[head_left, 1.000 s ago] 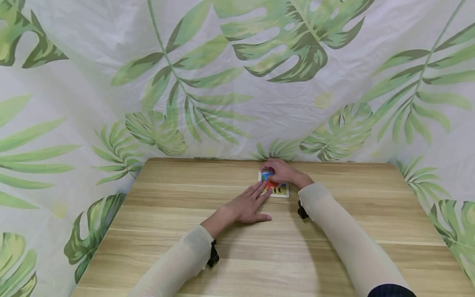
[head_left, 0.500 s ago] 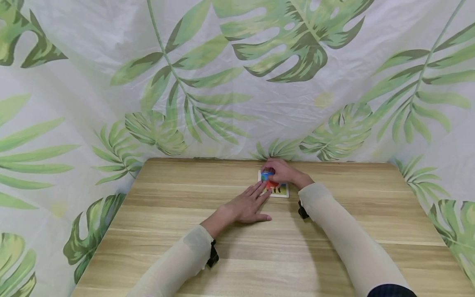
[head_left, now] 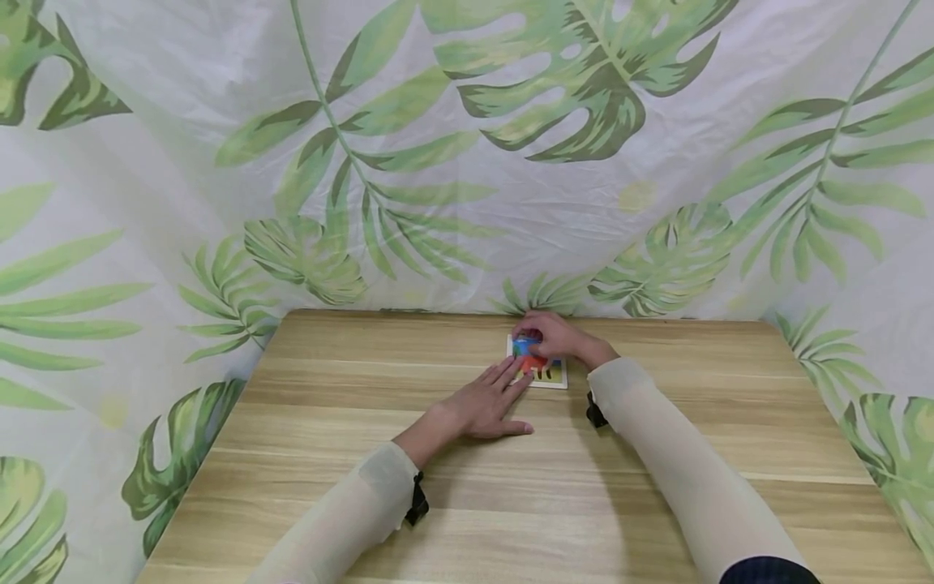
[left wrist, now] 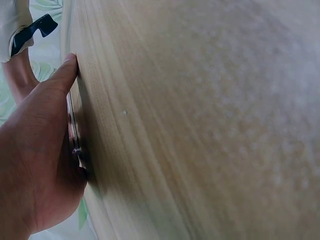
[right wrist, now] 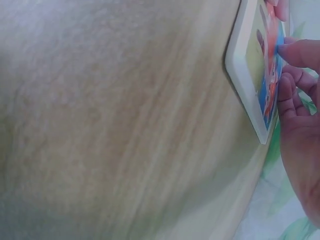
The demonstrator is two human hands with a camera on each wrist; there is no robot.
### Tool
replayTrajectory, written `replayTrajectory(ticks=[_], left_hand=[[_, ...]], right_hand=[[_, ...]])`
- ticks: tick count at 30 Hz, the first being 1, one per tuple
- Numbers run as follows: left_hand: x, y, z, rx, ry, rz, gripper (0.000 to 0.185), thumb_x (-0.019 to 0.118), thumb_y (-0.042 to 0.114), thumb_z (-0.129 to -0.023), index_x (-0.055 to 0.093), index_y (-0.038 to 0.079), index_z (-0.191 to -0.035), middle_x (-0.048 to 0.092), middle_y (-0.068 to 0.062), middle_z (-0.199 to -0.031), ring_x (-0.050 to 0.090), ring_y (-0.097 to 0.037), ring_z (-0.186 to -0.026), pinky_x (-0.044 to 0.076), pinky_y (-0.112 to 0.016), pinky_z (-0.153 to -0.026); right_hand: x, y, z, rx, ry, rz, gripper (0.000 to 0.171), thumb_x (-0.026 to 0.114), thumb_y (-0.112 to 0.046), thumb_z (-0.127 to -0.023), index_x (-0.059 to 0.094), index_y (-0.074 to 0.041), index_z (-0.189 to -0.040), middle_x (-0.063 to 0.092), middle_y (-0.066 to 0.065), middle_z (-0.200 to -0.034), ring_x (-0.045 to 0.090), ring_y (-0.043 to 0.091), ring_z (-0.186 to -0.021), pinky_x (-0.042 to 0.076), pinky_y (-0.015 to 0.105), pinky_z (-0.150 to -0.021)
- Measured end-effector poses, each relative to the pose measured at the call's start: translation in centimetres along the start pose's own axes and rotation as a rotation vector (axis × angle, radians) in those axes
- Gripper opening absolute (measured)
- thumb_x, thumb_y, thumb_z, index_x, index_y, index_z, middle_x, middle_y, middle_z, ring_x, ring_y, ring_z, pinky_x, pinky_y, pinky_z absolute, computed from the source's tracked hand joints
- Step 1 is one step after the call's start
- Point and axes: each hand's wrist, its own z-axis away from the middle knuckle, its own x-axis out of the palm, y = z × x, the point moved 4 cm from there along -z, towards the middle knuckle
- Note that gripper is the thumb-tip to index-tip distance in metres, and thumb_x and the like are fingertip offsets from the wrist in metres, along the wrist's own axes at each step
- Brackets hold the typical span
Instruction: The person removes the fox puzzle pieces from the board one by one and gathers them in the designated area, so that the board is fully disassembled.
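A small picture puzzle board with a thick white rim lies flat near the table's far edge. Its picture shows blue, red and yellow. My left hand lies spread on the table, its fingertips on the board's near left part and its thumb out to the side. In the left wrist view, the left hand shows edge-on against the wood. My right hand reaches over the board's far side with curled fingers, pinching a blue and red puzzle piece at the picture. The right wrist view shows the thumb on the blue part; the fingers hide much of the piece.
The wooden table stretches toward me. A leaf-patterned cloth hangs behind its far edge. Each sleeve carries a dark wrist mount, the left one close to the table.
The right fingers shift very slightly over the board, and the blue part beneath them looks slightly turned. The left hand and the board stay in place.
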Motion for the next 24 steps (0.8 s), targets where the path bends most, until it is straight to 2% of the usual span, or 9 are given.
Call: replayTrajectory(ticks=[12,18,24], left_hand=[[-0.13,0.09,0.11,-0.001,-0.004,0.007,0.093,0.04,0.071,-0.105,0.011,0.013,-0.172,-0.001,-0.017,-0.178,-0.002,-0.031,-0.165,0.013,-0.044,-0.133],[0.44,-0.2,-0.26,-0.009,-0.028,0.011,0.095,0.038,0.074,-0.104,0.007,0.015,-0.172,-0.006,-0.015,-0.178,-0.008,-0.028,-0.165,0.01,-0.043,-0.133],[0.61,-0.34,-0.4,-0.011,-0.033,0.009,0.095,0.038,0.074,-0.104,0.006,0.016,-0.172,-0.007,-0.014,-0.178,-0.009,-0.027,-0.164,0.01,-0.043,-0.133]], right_hand=[[0.15,0.51,0.08,0.031,-0.005,-0.038,0.045,0.059,-0.003,-0.078,0.075,-0.006,-0.12,0.065,0.01,-0.106,0.053,0.023,-0.089,0.047,0.039,-0.081],[0.19,0.35,0.08,0.05,-0.013,-0.04,0.044,0.059,-0.002,-0.077,0.074,-0.007,-0.119,0.064,0.01,-0.108,0.054,0.024,-0.092,0.047,0.041,-0.084],[0.16,0.18,-0.01,0.06,-0.01,-0.062,0.044,0.059,0.0,-0.077,0.073,-0.006,-0.118,0.063,0.011,-0.104,0.053,0.025,-0.089,0.046,0.038,-0.08]])
